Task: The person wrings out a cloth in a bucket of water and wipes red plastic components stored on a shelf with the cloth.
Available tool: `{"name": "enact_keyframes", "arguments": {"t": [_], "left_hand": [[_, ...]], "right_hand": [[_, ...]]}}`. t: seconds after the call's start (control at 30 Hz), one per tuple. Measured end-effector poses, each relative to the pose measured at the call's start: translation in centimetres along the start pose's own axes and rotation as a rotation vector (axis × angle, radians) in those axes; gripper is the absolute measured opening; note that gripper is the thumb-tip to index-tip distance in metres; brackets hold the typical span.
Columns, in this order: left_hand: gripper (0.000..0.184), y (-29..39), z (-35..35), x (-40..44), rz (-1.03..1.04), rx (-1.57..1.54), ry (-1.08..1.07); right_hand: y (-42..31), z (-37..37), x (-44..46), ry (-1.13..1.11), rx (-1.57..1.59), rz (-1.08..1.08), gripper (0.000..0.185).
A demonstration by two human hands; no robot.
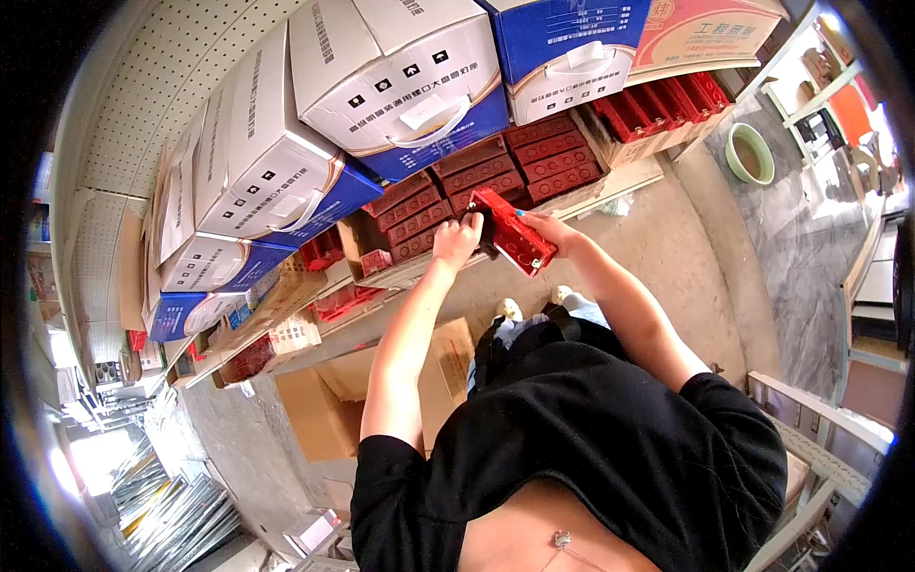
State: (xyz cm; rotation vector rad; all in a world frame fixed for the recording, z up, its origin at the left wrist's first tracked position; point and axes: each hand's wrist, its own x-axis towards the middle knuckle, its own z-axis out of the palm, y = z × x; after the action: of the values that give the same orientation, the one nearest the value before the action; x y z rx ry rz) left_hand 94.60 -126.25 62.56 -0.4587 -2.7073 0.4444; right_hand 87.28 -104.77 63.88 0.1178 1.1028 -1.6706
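Note:
In front of the lower shelf, my right hand (pixel 556 232) grips a long red plastic electrical back box (pixel 515 236) by its far side, with its hollow face toward me. My left hand (pixel 459 240) is closed at the box's left side on a small black object (pixel 489 232), whose kind I cannot make out. That black object lies against the red box. Just beyond both hands, stacked dark red electrical boxes (pixel 477 174) with round knockouts fill the shelf.
Big white-and-blue cartons (pixel 400 81) stand on the upper shelf. More red boxes (pixel 667 107) are in an open carton at right. An opened cardboard box (pixel 324 405) lies on the floor by my legs. A green bucket (pixel 750 154) stands at far right, a white ladder-like frame (pixel 810 448) behind me.

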Motion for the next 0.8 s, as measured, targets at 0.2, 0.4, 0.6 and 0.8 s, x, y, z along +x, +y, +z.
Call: {"name": "enact_keyframes", "arguments": {"t": [0.2, 0.4, 0.6, 0.8], "left_hand": [[0.017, -0.6, -1.2, -0.7, -0.019, -0.172, -0.076], [0.03, -0.9, -1.9, -0.3, -0.063, -0.461, -0.411], [0.037, 0.9, -2.4, 0.8, -0.396, -0.716, -0.533], [0.034, 6.1, -3.0, 1.5, -0.244, -1.232, -0.287]], "right_hand": [[0.4, -0.9, 0.4, -0.005, -0.021, 0.047, 0.04], [-1.1, -0.6, 0.4, -0.111, -0.245, 0.033, 0.046], [-0.6, -0.4, 0.5, -0.105, -0.26, -0.013, 0.044], [0.3, -1.7, 2.3, -0.128, 0.072, -0.248, 0.042]]}}
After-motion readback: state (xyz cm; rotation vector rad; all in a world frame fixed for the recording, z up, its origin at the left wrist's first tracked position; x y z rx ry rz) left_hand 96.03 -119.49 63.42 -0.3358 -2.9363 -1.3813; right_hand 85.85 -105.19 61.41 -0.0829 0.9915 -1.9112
